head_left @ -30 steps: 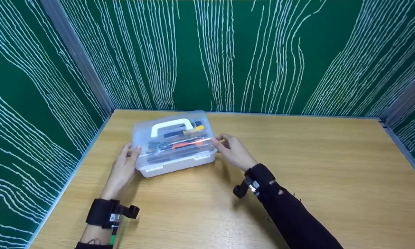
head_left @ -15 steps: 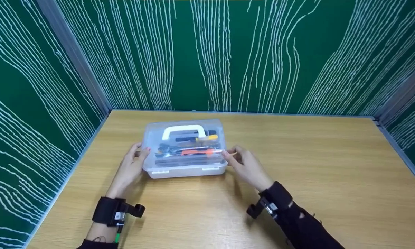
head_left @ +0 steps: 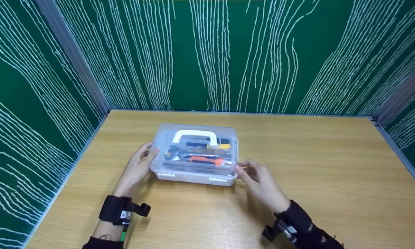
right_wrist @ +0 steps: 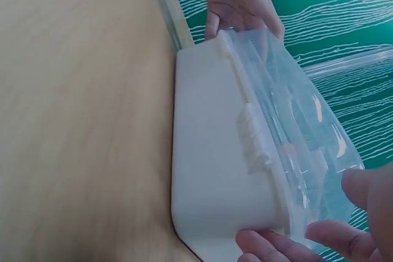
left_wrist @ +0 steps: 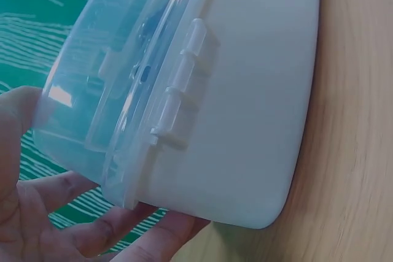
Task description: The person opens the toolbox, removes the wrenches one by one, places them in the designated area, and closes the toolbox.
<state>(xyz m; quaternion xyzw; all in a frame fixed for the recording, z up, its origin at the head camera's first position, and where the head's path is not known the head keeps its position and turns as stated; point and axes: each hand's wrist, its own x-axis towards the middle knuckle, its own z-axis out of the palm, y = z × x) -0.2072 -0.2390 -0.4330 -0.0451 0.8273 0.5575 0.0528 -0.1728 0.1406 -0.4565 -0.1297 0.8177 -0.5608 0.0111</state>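
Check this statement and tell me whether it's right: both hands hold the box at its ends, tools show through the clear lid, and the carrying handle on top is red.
Not quite: the carrying handle is white, not red, as the head view shows. The rest is right: the left hand and right hand hold the box at its ends, and tools show through the clear lid.

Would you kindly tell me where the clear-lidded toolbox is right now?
In the head view, the clear-lidded toolbox is left of the middle of the wooden table, held between the left hand and the right hand.
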